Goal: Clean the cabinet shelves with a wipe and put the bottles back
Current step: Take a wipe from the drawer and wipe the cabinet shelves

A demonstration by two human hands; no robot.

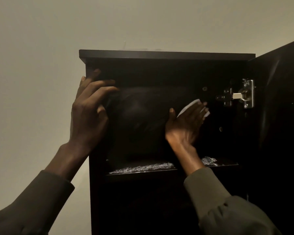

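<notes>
Right hand (185,122), fingers flat, presses wipe (187,107) inside cabinet (159,55), 3 o'clock; left hand (87,112), fingers spread, braces frame, 9 o'clock.

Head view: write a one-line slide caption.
Left hand braces on the open cabinet; right hand presses a white wipe inside, above a speckled shelf.
</notes>
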